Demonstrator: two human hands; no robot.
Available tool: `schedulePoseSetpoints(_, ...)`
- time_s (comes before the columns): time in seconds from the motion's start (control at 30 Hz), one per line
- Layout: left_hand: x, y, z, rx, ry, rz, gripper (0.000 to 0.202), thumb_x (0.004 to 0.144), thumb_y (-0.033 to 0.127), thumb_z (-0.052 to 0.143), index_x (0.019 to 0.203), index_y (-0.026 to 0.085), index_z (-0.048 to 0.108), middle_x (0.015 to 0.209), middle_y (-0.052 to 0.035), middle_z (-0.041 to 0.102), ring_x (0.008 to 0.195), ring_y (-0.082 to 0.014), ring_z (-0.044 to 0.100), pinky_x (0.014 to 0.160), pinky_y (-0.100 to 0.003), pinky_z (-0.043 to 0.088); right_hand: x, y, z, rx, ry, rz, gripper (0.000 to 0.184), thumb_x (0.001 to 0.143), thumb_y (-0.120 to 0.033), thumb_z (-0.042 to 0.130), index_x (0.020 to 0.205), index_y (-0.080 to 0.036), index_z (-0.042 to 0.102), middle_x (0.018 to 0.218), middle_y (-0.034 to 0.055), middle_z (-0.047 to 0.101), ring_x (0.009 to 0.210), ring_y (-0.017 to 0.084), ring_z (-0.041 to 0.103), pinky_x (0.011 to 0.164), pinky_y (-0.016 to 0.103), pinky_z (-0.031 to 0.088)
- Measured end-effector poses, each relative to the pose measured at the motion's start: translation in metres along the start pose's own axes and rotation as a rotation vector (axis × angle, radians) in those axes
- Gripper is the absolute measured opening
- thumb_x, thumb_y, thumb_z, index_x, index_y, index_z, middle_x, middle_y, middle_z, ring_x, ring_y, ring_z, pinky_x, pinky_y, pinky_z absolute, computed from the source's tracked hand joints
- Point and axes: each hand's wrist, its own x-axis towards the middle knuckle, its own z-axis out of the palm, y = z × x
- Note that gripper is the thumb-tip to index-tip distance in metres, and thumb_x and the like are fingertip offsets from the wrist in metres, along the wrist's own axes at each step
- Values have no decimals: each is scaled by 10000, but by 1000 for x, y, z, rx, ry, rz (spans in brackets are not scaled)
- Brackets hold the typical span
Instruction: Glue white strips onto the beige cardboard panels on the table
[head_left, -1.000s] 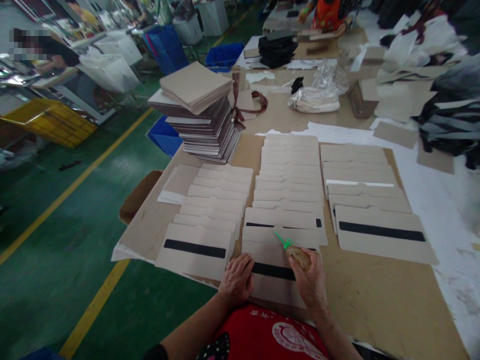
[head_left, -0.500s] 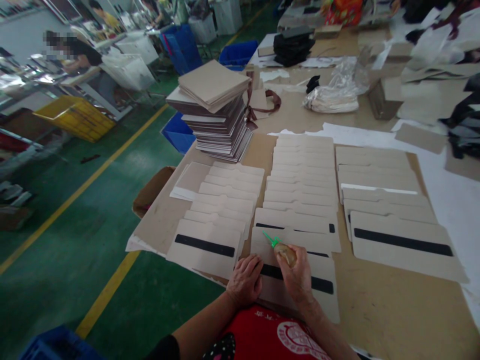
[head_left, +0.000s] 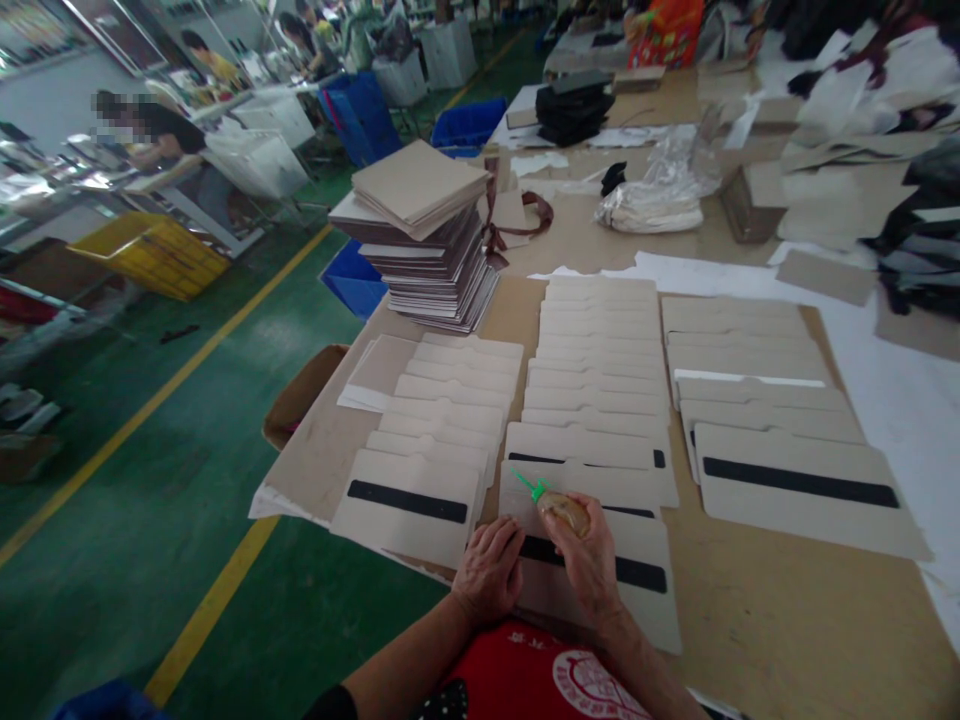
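My right hand (head_left: 589,560) is wrapped round a small glue bottle (head_left: 564,513) with amber contents. Its thin green nozzle (head_left: 527,485) points up and left, over the upper left part of a beige board panel (head_left: 630,487). Whether the tip touches the panel I cannot tell. My left hand (head_left: 491,570) lies at the left edge of the nearest panel, fingers bent slightly and resting on it. That panel carries a long black strip (head_left: 637,572), partly covered by my hands. More panels overlap in a column behind it.
Overlapping panels lie in a left column (head_left: 409,505) and a right column (head_left: 802,490). A tall stack of boards (head_left: 431,270) stands at the table's back left. Behind are a plastic bag (head_left: 656,195) and black pieces (head_left: 574,110). A person (head_left: 169,130) sits across the aisle.
My right hand has moved the glue bottle slightly left, the nozzle tip nearer the panel's left edge. My left hand stays in place. The whole view has shifted a little.
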Motion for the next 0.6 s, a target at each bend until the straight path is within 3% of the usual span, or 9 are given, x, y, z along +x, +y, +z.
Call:
schedulePoseSetpoints(0.1, 1, 0, -1, 21, 27, 12, 488, 847, 160, 486, 1325, 149, 584, 1300, -139, 643, 1237, -275, 562, 1016, -451, 484, 5, -5, -26, 196, 72, 112, 600, 686, -563, 790, 1118, -214, 562, 924, 52, 687, 687, 195, 613, 501, 295, 498)
schedulePoseSetpoints(0.33, 0, -3, 2, 42, 45, 31, 488, 860, 132, 482, 1339, 157, 572, 1314, -130, 637, 1263, -268, 549, 1029, -431, 474, 39, 2, -101, 242, 473, 76, 713, 565, -540, 869, 1111, -208, 555, 901, 49, 676, 675, 182, 609, 496, 276, 493)
schedulePoseSetpoints(0.47, 1, -2, 1, 61, 40, 33, 480, 864, 122, 474, 1334, 148, 568, 1306, -132, 640, 1255, -271, 550, 1029, -436, 471, 50, -2, -118, 160, 562, 44, 711, 579, -546, 861, 1126, -208, 557, 882, 34, 651, 653, 165, 593, 522, 294, 510)
schedulePoseSetpoints(0.6, 3, -2, 1, 60, 51, 37, 482, 850, 114, 482, 1323, 146, 574, 1298, -133, 641, 1249, -267, 553, 1023, -425, 476, 59, 2, -124, 41, 552, 51, 716, 608, -581, 834, 1152, -203, 563, 859, 40, 639, 631, 177, 585, 508, 312, 510)
